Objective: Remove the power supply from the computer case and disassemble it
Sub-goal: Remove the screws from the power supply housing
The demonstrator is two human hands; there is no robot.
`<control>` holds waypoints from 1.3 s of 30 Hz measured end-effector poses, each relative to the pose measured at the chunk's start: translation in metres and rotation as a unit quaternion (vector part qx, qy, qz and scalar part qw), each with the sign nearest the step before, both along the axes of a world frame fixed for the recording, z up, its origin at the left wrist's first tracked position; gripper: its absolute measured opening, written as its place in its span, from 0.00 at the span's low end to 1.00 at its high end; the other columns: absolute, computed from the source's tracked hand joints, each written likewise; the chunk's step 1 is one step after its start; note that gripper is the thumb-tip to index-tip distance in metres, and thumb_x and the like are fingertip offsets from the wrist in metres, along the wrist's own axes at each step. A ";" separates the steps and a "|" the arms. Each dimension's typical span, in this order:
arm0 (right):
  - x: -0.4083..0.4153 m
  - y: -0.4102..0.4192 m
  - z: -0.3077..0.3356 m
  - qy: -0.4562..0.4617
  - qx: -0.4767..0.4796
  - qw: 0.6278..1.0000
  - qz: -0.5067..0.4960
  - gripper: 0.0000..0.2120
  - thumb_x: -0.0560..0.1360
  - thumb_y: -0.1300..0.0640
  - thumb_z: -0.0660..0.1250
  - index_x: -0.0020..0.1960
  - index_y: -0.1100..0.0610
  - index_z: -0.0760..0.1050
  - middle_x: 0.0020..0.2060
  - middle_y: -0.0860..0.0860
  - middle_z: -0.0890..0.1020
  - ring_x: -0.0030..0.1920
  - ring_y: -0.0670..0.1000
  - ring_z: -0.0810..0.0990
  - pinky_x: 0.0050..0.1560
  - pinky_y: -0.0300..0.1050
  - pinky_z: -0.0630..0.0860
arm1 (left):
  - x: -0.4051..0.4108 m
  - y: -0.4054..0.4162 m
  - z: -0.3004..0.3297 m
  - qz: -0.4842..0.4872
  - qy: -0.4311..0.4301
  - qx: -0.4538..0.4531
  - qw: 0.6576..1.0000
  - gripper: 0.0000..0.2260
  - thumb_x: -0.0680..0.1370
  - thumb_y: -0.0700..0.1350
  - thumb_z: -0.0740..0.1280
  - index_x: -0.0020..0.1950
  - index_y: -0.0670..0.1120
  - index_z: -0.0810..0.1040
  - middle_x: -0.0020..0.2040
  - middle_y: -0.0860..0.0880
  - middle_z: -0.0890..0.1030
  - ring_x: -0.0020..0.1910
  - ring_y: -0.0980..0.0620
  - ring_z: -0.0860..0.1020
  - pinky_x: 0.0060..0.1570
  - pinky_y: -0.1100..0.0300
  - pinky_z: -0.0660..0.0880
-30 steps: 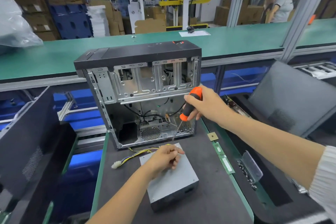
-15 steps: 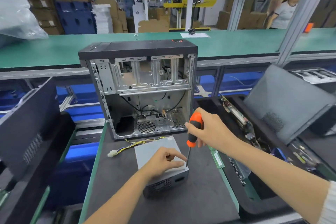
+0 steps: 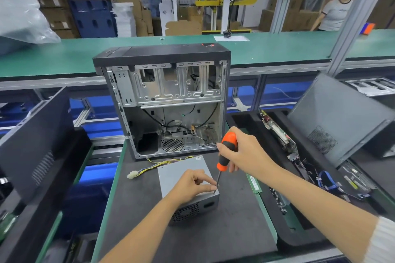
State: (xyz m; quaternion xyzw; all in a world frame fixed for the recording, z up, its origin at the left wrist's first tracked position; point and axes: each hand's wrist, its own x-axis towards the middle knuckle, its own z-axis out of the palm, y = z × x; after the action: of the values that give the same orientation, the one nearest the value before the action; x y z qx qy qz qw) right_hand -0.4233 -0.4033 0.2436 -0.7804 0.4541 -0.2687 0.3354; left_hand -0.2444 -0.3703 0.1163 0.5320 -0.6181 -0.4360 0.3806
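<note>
Power supply [image 3: 181, 174], a grey metal box, lies flat on the dark mat [image 3: 224, 230] just in front of the open computer case [image 3: 164, 100], out of it and apart from it. Its vented end faces the person. A bundle of yellow and black wires [image 3: 154, 165] runs from its far edge to a white plug [image 3: 131, 174] lying on the mat, off to the left of the fingers.

On top of the box rests the left hand [image 3: 192, 183], fingers curled, with thumb and forefinger brought together at the near right corner of the lid. Whether they pinch something small there is too fine to tell. Right beside those fingertips the thin metal shaft of a screwdriver [image 3: 226, 153] comes down to the same corner. The right hand [image 3: 245, 153] holds its orange and black handle, fingers wrapped around it, just above and to the right of the left fingers; the tool stands nearly upright, tilted slightly.

Beyond both hands the case stands upright with its side off, bare metal bays above and loose black cables below. To the right of the right hand a green memory stick [image 3: 254, 183] lies at the mat's edge, then a black tray [image 3: 239, 117] with a circuit board [image 3: 277, 132] leaning in it, and a grey side panel [image 3: 342, 117] propped further out. A dark panel [image 3: 36, 139] leans far left. A green conveyor belt [image 3: 64, 57] runs behind.
</note>
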 end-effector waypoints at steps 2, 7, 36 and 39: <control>0.000 0.001 0.001 -0.003 0.002 1.000 0.001 0.10 0.77 0.49 0.66 0.45 0.52 0.66 0.29 0.52 0.79 0.24 0.49 0.80 0.27 0.36 0.74 | 0.001 0.000 -0.001 0.000 -0.001 0.003 1.000 0.03 0.72 0.44 0.76 0.44 0.48 0.87 0.27 0.60 0.68 0.31 0.59 0.63 0.37 0.66 0.62; 0.002 0.003 0.002 0.004 0.005 1.000 0.000 0.10 0.77 0.50 0.66 0.46 0.50 0.66 0.31 0.52 0.79 0.25 0.49 0.80 0.28 0.35 0.74 | 0.002 -0.001 -0.001 -0.009 -0.012 -0.002 1.000 0.02 0.72 0.44 0.76 0.43 0.51 0.87 0.29 0.59 0.67 0.32 0.58 0.63 0.37 0.66 0.63; 0.021 -0.006 0.073 0.386 -0.002 0.893 0.233 0.12 0.73 0.66 0.68 0.52 0.52 0.76 0.40 0.45 0.79 0.35 0.46 0.78 0.32 0.37 0.75 | 0.003 0.000 -0.009 -0.043 -0.012 -0.032 0.999 0.03 0.75 0.46 0.73 0.47 0.52 0.87 0.32 0.58 0.70 0.32 0.59 0.64 0.37 0.67 0.63; 0.021 -0.008 0.078 0.439 -0.011 0.860 0.261 0.21 0.73 0.57 0.71 0.64 0.48 0.71 0.47 0.46 0.79 0.45 0.49 0.80 0.40 0.41 0.76 | 0.001 0.001 -0.009 -0.032 -0.029 -0.044 0.998 0.03 0.75 0.44 0.73 0.45 0.48 0.87 0.34 0.53 0.72 0.31 0.59 0.64 0.36 0.67 0.63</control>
State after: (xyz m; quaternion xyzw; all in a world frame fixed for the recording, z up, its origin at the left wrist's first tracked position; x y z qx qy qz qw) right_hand -0.4023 -0.4115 0.3221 -0.9112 0.3310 0.1935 0.1505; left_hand -0.2431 -0.3688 0.1071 0.5074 -0.6639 -0.4046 0.3715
